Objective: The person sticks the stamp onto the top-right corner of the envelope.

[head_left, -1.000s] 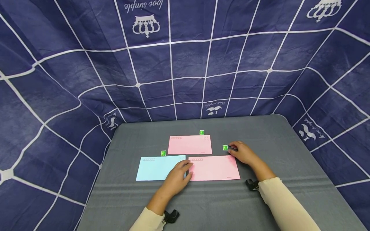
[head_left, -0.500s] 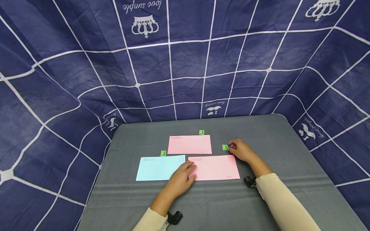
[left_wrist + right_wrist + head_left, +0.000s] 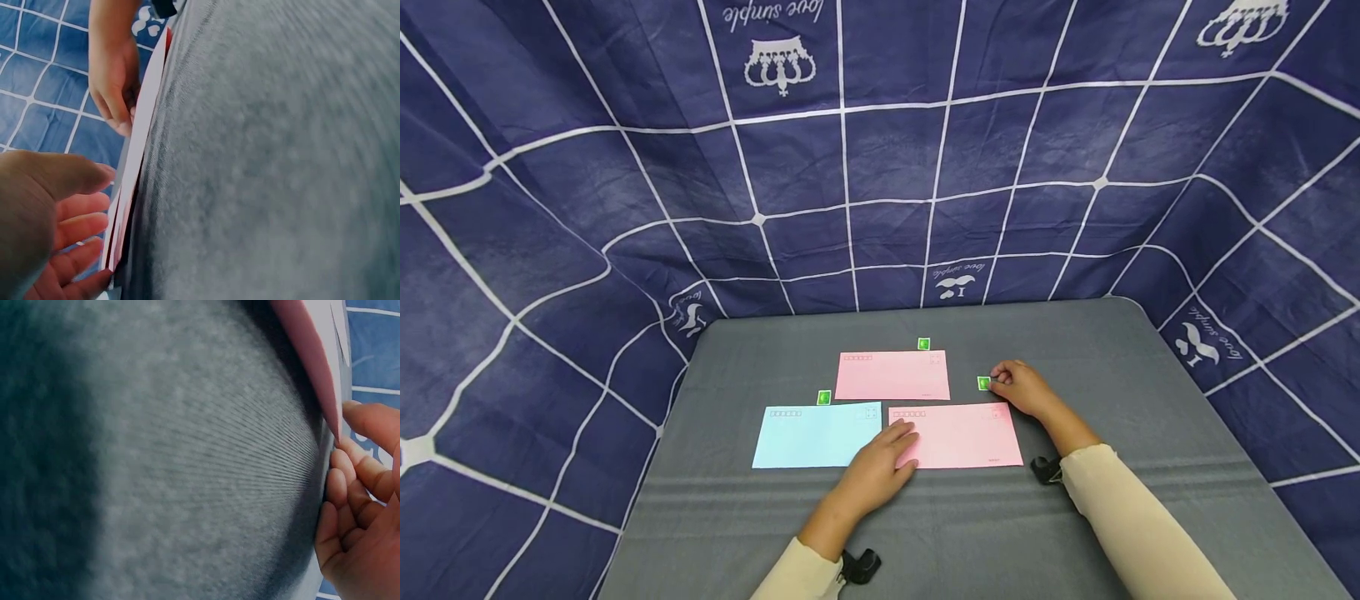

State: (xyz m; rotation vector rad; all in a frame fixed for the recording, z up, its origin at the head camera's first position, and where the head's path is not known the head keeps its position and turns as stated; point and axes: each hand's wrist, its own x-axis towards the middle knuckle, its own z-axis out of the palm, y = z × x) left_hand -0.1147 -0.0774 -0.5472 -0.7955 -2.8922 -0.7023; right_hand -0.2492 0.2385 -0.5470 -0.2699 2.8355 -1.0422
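Far left: blue envelope [image 3: 808, 442] flat on the gray table [image 3: 985, 525], left stamp [image 3: 824, 398] right at its far edge; touching or not, can't tell. Next, my left hand [image 3: 876, 473]: fingers loosely spread, holding nothing, tips over the left end of the front pink envelope [image 3: 958, 437]. How hard they press, can't tell. Middle, farther off: back pink envelope [image 3: 891, 377], back stamp [image 3: 923, 343] by its far edge, toward the right end. Front pink envelope lies right of the blue one, narrow gap between.

Right side: right stamp [image 3: 983, 383] is on the table just past the front pink envelope's far edge, clear of the paper. My right hand [image 3: 1024, 392] is at it, fingers curled, thumb and fingertips by its right edge. Pinched or only touching, can't tell; in the right wrist view the envelope corner hides the tips.

How I'd run this step: stamp looks thin, so get a nail under the right edge first, then pinch that edge only. Don't drag it on the cloth; could bend a corner. Keep the knuckles off the envelope's far corner, and left fingers flat and light so the paper doesn't skew.
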